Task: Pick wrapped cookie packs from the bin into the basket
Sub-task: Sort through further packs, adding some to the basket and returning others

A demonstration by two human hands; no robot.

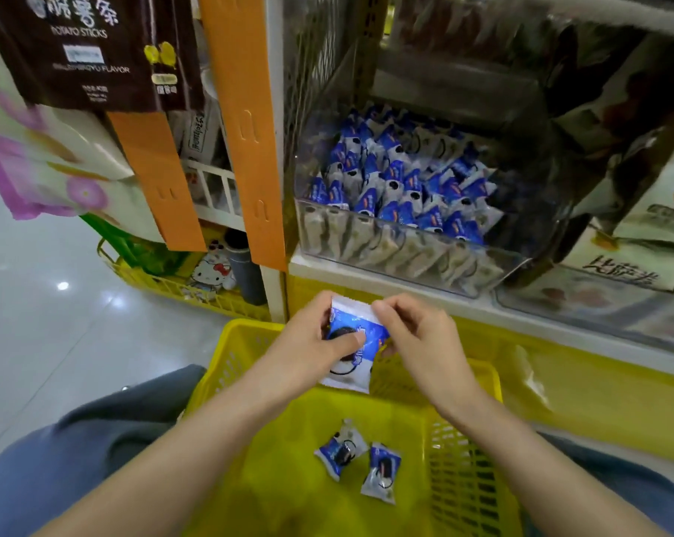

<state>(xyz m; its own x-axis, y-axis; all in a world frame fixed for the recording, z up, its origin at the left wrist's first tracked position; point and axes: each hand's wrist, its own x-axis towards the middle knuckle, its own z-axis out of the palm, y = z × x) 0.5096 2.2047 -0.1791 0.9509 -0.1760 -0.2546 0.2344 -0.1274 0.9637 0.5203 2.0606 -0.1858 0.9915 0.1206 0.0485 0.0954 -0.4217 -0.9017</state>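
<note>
The left hand (312,343) and right hand (416,335) pinch one blue-white pack (366,328). Under them is the basket (227,354) with two packs (341,451). Beyond is the bin (405,261). A bag (83,52) up left reads "POTATO STICKS".

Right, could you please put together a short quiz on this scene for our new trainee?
1. True or false: the clear bin on the shelf is empty.
2. The cookie pack above the yellow basket is held by: A. one hand; B. both hands; C. no hand.
3. How many packs lie on the basket floor?
Key: 1. False, it is full of wrapped packs. 2. B, the left hand and the right hand both pinch it. 3. Two: a left pack and a right pack.
</note>
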